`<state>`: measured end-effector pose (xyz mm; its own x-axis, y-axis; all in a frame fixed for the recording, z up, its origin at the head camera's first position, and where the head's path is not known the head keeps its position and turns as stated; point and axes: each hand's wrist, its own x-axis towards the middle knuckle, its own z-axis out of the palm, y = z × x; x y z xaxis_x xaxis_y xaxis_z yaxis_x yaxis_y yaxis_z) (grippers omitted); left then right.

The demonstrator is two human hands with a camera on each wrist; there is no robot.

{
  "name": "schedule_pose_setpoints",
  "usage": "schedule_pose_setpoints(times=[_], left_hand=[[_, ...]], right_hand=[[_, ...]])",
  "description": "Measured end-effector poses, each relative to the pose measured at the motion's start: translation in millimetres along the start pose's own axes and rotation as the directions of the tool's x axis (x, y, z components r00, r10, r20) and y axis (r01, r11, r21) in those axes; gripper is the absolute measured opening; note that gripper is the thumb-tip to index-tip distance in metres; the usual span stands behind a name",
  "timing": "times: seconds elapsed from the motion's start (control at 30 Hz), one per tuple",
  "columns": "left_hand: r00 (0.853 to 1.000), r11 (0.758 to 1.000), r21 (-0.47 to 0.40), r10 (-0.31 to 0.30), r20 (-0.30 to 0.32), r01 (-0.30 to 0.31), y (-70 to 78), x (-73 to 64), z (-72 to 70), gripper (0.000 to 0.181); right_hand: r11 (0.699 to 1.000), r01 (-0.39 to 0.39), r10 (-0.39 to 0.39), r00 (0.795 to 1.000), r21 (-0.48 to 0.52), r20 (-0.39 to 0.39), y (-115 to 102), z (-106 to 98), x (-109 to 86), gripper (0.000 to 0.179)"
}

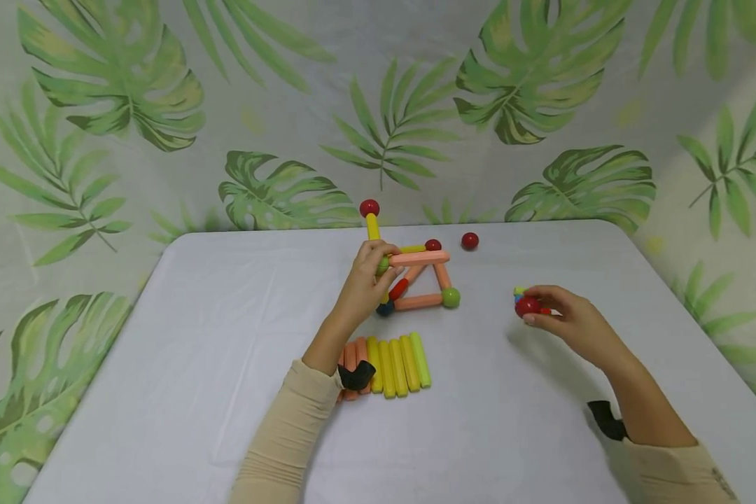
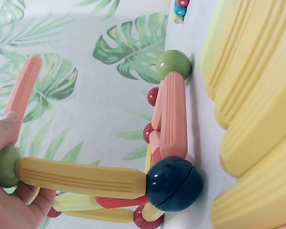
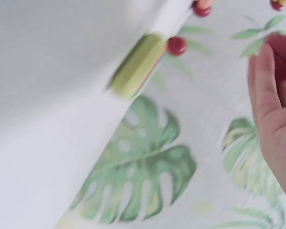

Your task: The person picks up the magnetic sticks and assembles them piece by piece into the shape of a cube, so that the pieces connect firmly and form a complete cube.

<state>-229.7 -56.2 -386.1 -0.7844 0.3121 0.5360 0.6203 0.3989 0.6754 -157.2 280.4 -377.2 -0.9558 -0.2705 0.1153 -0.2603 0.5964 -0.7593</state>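
My left hand [image 1: 358, 285] grips a green ball [image 2: 6, 167] at an upper corner of a stick-and-ball frame. From that ball a pink stick [image 1: 419, 258] reaches out to the right, its far end without a ball. A yellow stick [image 2: 81, 177] joins the green ball to a dark blue ball [image 2: 175, 184] on the table. Another green ball [image 1: 451, 297] ends the frame's front pink stick [image 1: 418, 302]. Further right, my right hand [image 1: 578, 325] pinches a red ball [image 1: 527, 306] between thumb and fingers, above the table and apart from the frame.
Behind the right hand's ball sit small coloured pieces [image 1: 519, 290], mostly hidden. A loose red ball [image 1: 470, 241] lies near the back edge. Yellow, pink and lime sticks [image 1: 395, 367] lie in a row in front of the frame, partly under the left forearm. A leaf-patterned cloth hangs behind.
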Motion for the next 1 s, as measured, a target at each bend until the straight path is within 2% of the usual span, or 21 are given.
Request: schedule_pose_setpoints(times=[0.13,0.23,0.37,0.47,0.57,0.77,0.9,1.0], left_hand=[[1.0,1.0,0.014,0.016,-0.025,-0.016,0.0,-0.1,0.5,0.024],[0.999,1.0,0.013,0.023,-0.034,-0.022,-0.7,0.1,1.1,0.024],[0.999,1.0,0.015,0.02,-0.03,-0.02,-1.7,0.6,2.8,0.023],[1.0,1.0,0.02,0.016,-0.022,-0.016,-0.8,0.7,3.4,0.024],[1.0,1.0,0.029,0.014,-0.024,-0.013,0.9,0.5,3.0,0.024],[0.999,0.999,0.039,0.007,-0.04,-0.005,1.2,0.4,3.4,0.023],[0.999,0.999,0.04,0.016,-0.038,-0.015,1.4,0.6,4.5,0.023],[0.999,0.999,0.041,0.025,-0.039,-0.024,1.4,0.7,5.2,0.023]], right_hand=[[0.984,0.046,-0.032,0.996,0.171,-0.081,-27,14,29.8,0.042],[0.968,0.09,-0.065,0.992,0.234,-0.112,-39,25,51.8,0.043],[0.94,0.142,-0.113,0.987,0.309,-0.11,-46,36,72.3,0.044],[0.925,0.144,-0.114,0.988,0.352,-0.104,-50,41,79.2,0.044],[0.916,0.139,-0.109,0.989,0.376,-0.099,-52,43,82.4,0.045],[0.926,0.146,-0.112,0.987,0.349,-0.118,-55,44,82.1,0.052],[0.922,0.128,-0.076,0.985,0.366,-0.153,-56,52,67.0,0.054],[0.934,0.072,-0.034,0.993,0.351,-0.113,-56,66,51.3,0.052]])
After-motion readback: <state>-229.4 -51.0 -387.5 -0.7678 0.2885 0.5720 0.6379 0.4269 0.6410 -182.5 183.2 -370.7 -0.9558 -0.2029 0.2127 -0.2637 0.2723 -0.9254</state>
